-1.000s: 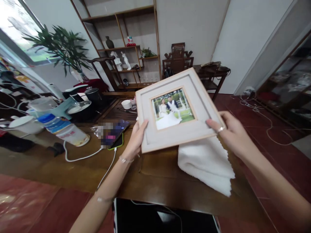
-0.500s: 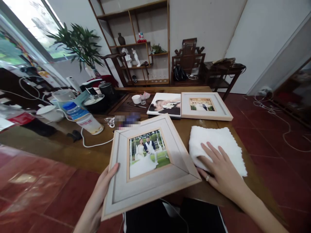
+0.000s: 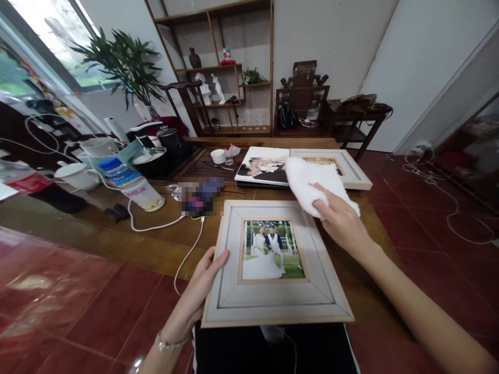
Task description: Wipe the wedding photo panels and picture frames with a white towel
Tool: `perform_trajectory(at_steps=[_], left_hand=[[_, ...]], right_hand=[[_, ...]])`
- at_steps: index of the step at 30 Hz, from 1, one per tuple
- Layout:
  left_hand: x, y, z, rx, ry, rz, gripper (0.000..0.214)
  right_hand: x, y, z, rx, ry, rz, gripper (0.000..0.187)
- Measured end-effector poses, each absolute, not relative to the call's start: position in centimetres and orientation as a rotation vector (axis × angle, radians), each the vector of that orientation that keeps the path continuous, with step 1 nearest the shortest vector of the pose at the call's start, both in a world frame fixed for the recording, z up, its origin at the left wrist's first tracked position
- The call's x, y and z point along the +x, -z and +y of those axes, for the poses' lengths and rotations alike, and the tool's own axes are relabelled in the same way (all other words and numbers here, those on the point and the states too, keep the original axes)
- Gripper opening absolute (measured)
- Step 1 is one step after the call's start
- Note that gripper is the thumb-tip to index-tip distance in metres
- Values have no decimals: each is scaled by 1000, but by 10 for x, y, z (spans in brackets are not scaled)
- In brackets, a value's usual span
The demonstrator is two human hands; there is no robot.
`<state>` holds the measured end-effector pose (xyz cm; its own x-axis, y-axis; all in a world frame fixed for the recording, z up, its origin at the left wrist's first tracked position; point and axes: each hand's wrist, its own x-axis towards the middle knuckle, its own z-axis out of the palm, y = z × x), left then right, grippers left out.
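Note:
My left hand (image 3: 206,275) grips the left edge of a picture frame (image 3: 273,304), its thumb on the front and its other fingers mostly hidden behind. The frame is pale with a light wood rim, tilted up toward me, and shows a wedding photo of two people on a swing. Above the frame's upper right corner, my right hand (image 3: 337,213) is closed on a white cloth (image 3: 312,182), which hangs in the air in front of the back frames.
Behind lie a stack of photo panels (image 3: 261,179) and a second framed picture (image 3: 356,174). Left on the wooden table (image 3: 175,208) are a blue-capped bottle (image 3: 134,187), a cola bottle (image 3: 42,187), a pot (image 3: 169,139) and a white charging cable (image 3: 187,259).
My right hand has picked the cloth up off the table and carried it up and left. The picture frame in my left hand has shifted right and turned straighter toward me.

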<state>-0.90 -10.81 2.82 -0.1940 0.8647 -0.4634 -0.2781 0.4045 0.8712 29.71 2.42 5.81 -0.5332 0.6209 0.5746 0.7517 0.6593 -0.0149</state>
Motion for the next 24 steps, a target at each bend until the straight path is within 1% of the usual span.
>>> perform_trajectory(at_steps=[2, 5, 11, 17, 24], left_hand=[[-6, -31, -102, 601, -1117, 1381, 52], [-5, -33, -91, 673, -1078, 1393, 48], [-7, -30, -64, 923, -971, 1508, 45], [-6, -31, -44, 1272, -883, 1626, 41], [6, -19, -44, 1513, -867, 1732, 44]], right_hand=[[290, -49, 29, -934, 275, -2426, 44], [291, -35, 35, -875, 218, -2495, 40], [299, -26, 43, -1003, 146, -2464, 51], [303, -28, 42, -1096, 124, -2450, 52], [311, -29, 39, -1116, 160, -2441, 56]])
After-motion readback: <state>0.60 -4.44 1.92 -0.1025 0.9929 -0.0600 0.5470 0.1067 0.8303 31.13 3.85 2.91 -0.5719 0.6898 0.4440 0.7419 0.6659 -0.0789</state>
